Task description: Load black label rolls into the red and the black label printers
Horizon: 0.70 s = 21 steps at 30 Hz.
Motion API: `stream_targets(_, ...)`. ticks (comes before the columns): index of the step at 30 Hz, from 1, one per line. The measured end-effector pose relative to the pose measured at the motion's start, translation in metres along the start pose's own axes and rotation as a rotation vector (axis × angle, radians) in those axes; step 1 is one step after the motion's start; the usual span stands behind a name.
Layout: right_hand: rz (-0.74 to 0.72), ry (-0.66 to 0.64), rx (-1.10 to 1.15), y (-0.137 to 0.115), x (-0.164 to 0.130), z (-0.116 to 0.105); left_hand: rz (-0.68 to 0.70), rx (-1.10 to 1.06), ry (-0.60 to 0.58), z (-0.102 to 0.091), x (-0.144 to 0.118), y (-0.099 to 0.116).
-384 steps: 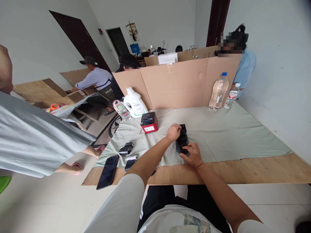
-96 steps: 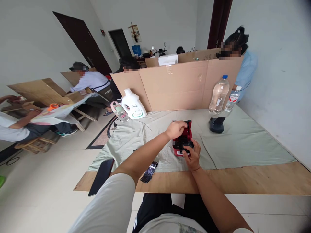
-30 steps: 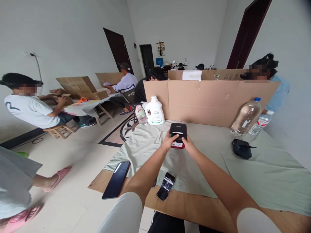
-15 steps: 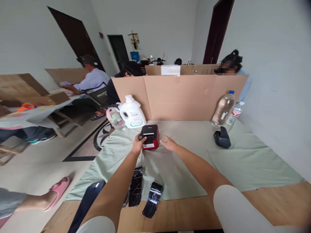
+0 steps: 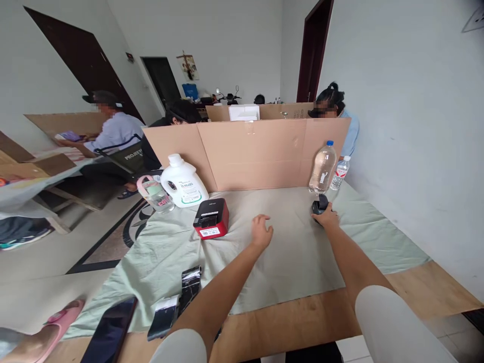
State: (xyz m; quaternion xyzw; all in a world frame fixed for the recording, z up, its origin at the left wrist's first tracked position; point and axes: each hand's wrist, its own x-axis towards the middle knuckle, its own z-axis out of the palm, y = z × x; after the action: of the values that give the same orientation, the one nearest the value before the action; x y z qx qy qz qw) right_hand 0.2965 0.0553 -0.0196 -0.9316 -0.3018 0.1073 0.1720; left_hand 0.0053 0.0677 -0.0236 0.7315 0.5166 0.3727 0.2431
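Observation:
My right hand [image 5: 328, 218] is closed on a small black device [image 5: 321, 202] with a raised flap, on the cloth at the right; its exact kind I cannot make out. In mid-table, my left hand [image 5: 261, 231] hovers over the pale green cloth [image 5: 287, 252] with fingers apart and nothing in them. To its left stands a red and black label printer [image 5: 226, 222], a white sticker on its front. Shiny black wrapped strips [image 5: 191, 282] lie near the front edge, partly behind my left forearm.
A white jug [image 5: 185, 184] and a clear pink-handled cup [image 5: 157, 196] stand at the back left. Two water bottles [image 5: 323, 166] stand at the back right before a cardboard screen [image 5: 257, 156]. A dark phone [image 5: 109, 327] lies at the front left. Other people sit beyond.
My left hand has let go of the label printer and moved right. My right hand has reached right and taken hold of the small black device. The view has turned right.

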Motion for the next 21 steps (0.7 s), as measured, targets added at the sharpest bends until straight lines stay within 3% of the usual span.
stream_targets(3,-0.03,0.058,0.046,0.0,-0.013,0.005,-0.097,-0.277,-0.244,0.033,-0.004,0.015)
stream_targets(6,-0.194,0.079,0.16,-0.007,-0.042,0.011,-0.264,-0.521,-0.351,0.049,-0.015,0.02)
stream_targets(9,-0.43,0.024,0.318,-0.013,-0.088,0.025,-0.236,-0.634,-0.278,0.05,-0.033,0.017)
stream_targets(12,-0.541,-0.016,0.463,-0.016,-0.141,0.045,-0.15,-0.592,-0.151,0.043,-0.059,0.007)
stream_targets(16,-0.525,-0.042,0.601,-0.017,-0.196,0.07,-0.08,-0.489,-0.046,0.024,-0.089,-0.015)
stream_targets(21,-0.517,-0.089,0.628,-0.019,-0.224,0.083,-0.095,-0.423,-0.069,0.004,-0.1,-0.036)
